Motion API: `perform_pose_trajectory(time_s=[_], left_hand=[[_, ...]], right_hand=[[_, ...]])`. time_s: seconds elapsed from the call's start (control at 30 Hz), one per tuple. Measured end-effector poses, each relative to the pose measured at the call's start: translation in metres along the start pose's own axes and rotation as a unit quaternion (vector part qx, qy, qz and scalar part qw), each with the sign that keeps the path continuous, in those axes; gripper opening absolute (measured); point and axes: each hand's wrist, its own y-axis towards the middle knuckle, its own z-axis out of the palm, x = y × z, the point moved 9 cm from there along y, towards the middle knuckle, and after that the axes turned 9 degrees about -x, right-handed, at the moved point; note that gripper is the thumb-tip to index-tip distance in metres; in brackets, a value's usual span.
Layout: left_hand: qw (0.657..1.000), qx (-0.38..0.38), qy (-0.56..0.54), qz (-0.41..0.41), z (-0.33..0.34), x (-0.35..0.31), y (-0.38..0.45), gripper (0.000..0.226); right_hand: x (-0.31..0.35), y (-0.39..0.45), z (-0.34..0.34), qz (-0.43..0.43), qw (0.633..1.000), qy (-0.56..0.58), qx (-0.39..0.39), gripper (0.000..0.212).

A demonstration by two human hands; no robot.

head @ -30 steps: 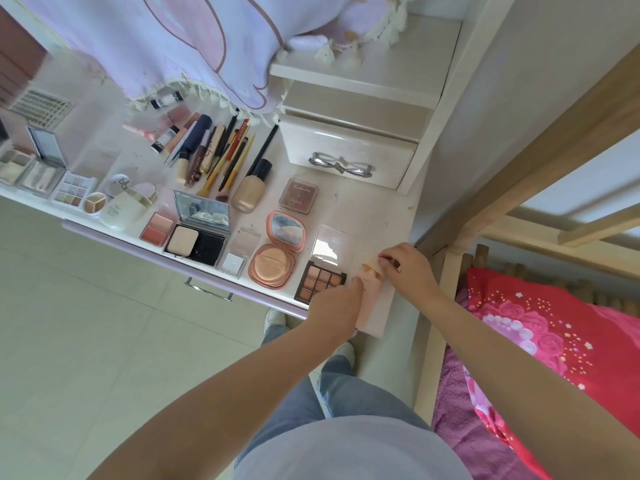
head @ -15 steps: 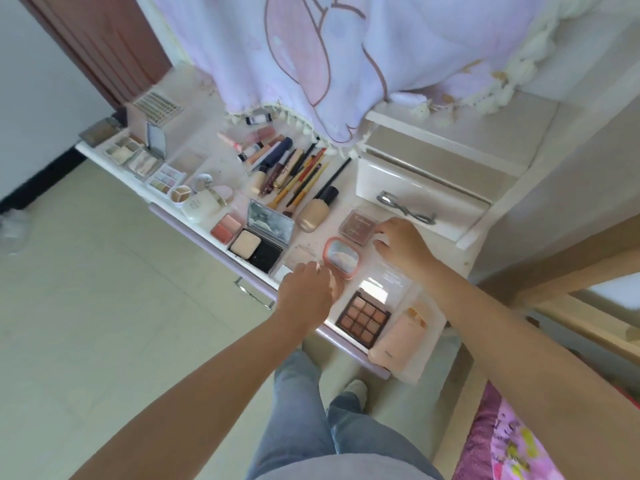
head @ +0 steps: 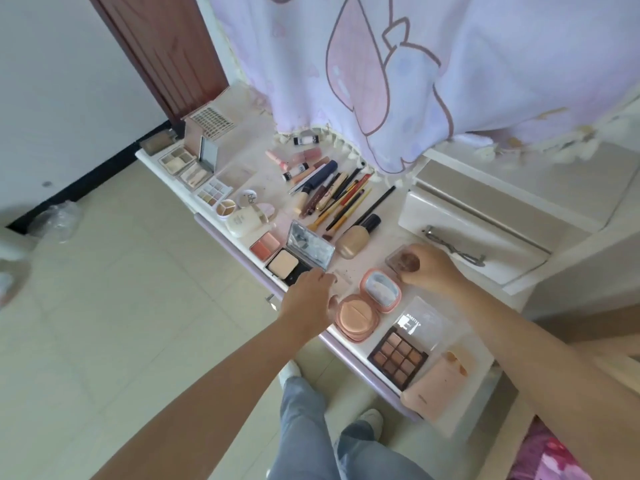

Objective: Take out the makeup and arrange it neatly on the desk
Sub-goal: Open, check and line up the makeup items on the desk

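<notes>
My right hand [head: 427, 271] sits on the small brown compact [head: 403, 259] by the drawer unit [head: 460, 216], fingers curled over its near edge; looks like a pinch, though my knuckles hide the contact. Left hand [head: 310, 301] hovers over the clear case [head: 341, 280] between the black powder compact [head: 294, 265] and the pink cushion [head: 367, 306], fingers loosely bent; whether it touches or holds the case I cannot tell. Makeup is already out across the desk [head: 162, 168]: pink cushion open just beside both hands, nine-pan palette [head: 396, 356] and peach tube [head: 433, 386] toward the near right corner, foundation bottle [head: 356, 237] and a fan of brushes [head: 343, 199] behind, pale palettes [head: 188, 166] at the far left end. Judged step: squaring the brown compact into the row. Risks: the peach tube overhangs the desk edge and my right forearm passes close above it, so a careless pull-back could knock it off; the foundation bottle lies on its side and could roll if the compact is pushed into it.
</notes>
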Motion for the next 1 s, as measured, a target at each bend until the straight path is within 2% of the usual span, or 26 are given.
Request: perform_pose_trajectory(time_s=[0.07,0.13,0.23,0.3,0.37,0.47,0.67,0.83,1.0], left_hand=[[0.998,0.016,-0.063,0.004,-0.001,-0.01,0.009,0.041],[0.984,0.053,-0.17,-0.004,0.0,-0.025,0.019,0.051],[0.925,0.128,-0.358,-0.025,-0.004,-0.055,0.03,0.065],[0.894,0.165,-0.416,0.0,-0.011,-0.077,0.034,0.068],[0.877,0.183,-0.442,0.049,-0.022,-0.099,0.035,0.058],[0.85,0.181,-0.485,0.097,-0.038,-0.12,0.033,0.041],[0.825,0.191,-0.525,0.084,-0.039,-0.13,0.025,0.049],[0.821,0.211,-0.525,0.08,-0.031,-0.14,0.021,0.05],[0.828,0.231,-0.503,0.091,-0.019,-0.15,0.016,0.055]], right_hand=[[-0.002,-0.017,-0.02,0.01,0.998,0.065,-0.009,0.031],[0.003,-0.037,-0.044,-0.005,0.995,0.096,-0.029,0.032],[0.024,-0.065,-0.077,-0.04,0.99,0.13,-0.03,0.034],[0.038,-0.08,-0.095,-0.065,0.988,0.138,-0.034,0.035],[0.049,-0.093,-0.109,-0.088,0.986,0.134,-0.051,0.034],[0.05,-0.108,-0.121,-0.081,0.982,0.15,-0.074,0.042],[0.039,-0.123,-0.127,-0.05,0.981,0.172,-0.073,0.044],[0.033,-0.13,-0.127,-0.046,0.985,0.157,-0.061,0.039],[0.004,-0.135,-0.127,0.039,0.965,0.255,-0.038,0.033]])
